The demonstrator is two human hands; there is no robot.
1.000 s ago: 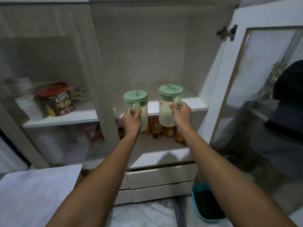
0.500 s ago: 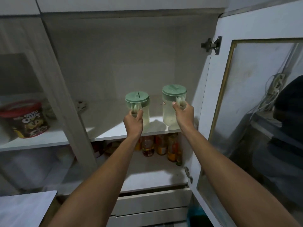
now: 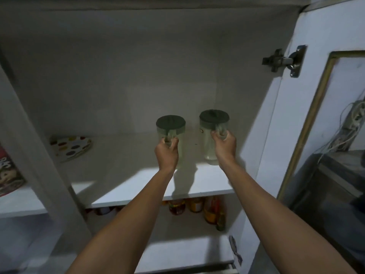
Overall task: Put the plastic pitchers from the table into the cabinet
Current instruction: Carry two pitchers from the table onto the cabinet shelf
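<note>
Two clear plastic pitchers with green lids are inside the open cabinet, over its upper shelf (image 3: 138, 186). My left hand (image 3: 166, 153) grips the handle of the left pitcher (image 3: 171, 125). My right hand (image 3: 225, 144) grips the handle of the right pitcher (image 3: 214, 119), which stands a bit farther back, close to the right wall. Whether their bases rest on the shelf I cannot tell; the left one's base is hidden by my hand.
A stack of spotted plates (image 3: 72, 147) lies at the shelf's back left. Several bottles (image 3: 195, 206) stand on the shelf below. The cabinet door (image 3: 316, 107) hangs open on the right. A red-lidded tub (image 3: 7, 175) sits behind the closed left glass door.
Both hands have carried the pitchers deeper into the cabinet, over the upper shelf. The camera has moved closer and tilted up.
</note>
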